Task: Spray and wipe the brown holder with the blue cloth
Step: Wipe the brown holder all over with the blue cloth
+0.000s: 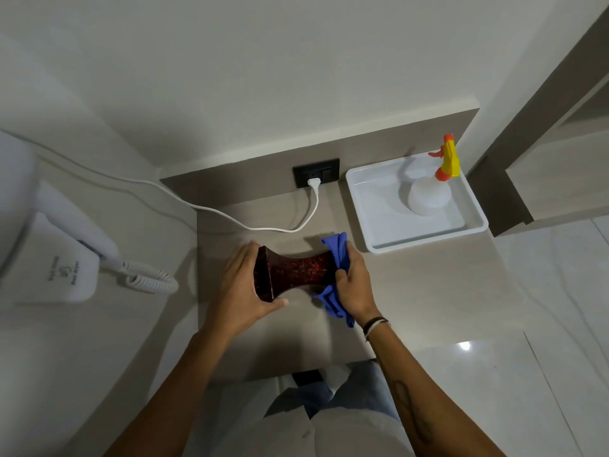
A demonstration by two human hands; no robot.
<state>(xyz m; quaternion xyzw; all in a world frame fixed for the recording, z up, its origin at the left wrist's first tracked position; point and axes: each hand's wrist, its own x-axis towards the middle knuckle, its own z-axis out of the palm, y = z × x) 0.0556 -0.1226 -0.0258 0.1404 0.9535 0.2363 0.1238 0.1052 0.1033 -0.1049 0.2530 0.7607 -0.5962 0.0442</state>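
Above the counter [412,291], left hand [242,288] gripping brown holder [296,273], right hand [354,285] clutching blue cloth [336,249].

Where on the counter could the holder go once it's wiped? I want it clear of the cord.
Bare patches: the beige counter right of the right hand, below the white plastic tray, and the near edge under the forearms. Crowded: the back, where the white power cord runs, and the tray corner holding the translucent spray bottle.

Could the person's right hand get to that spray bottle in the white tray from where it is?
Probably yes. The spray bottle stands in the white tray just beyond the right hand, nothing between, but that hand holds the blue cloth.
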